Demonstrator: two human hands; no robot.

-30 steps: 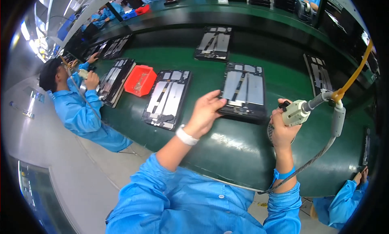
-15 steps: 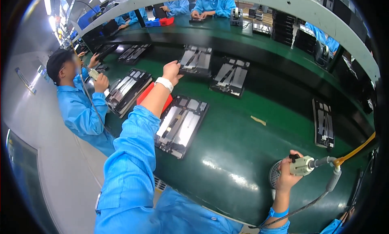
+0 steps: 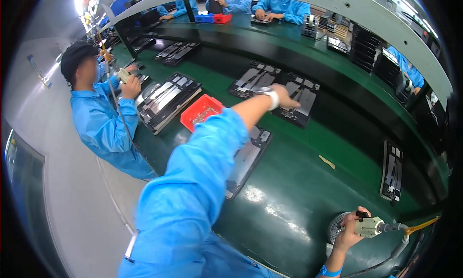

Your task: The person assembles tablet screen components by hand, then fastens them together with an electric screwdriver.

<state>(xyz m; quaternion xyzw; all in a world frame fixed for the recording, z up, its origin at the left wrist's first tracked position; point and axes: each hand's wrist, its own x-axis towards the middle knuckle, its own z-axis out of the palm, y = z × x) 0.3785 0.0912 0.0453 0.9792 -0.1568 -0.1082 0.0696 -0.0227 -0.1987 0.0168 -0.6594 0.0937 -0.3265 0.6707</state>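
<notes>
My left hand (image 3: pixel 283 96), a white band at its wrist, reaches over two opened tablets that lie side by side. Its fingers stretch out above the right-hand tablet (image 3: pixel 304 112), holding nothing I can see; contact cannot be made out. The left-hand tablet (image 3: pixel 241 80) is partly covered by my wrist. At the lower right, my right hand (image 3: pixel 347 233) is closed round a pale hand-held tool (image 3: pixel 368 226) with a black knob and a cable. Behind that hand stands a round perforated cup (image 3: pixel 334 226). My left sleeve hides much of another opened tablet (image 3: pixel 251 163).
A red tray (image 3: pixel 195 109) of small metal parts sits beside stacked opened tablets (image 3: pixel 169 97). A co-worker (image 3: pixel 106 119) holds a similar tool on the left. One tablet (image 3: pixel 391 172) lies far right; a yellowish scrap (image 3: pixel 327 162) rests on the green bench (image 3: pixel 289 181). A shelf (image 3: pixel 202 34) runs behind.
My left hand has moved right, from the left-hand tablet's edge to above the right-hand one. The red tray shows more fully. The whole view has shifted; my right hand keeps the tool.
</notes>
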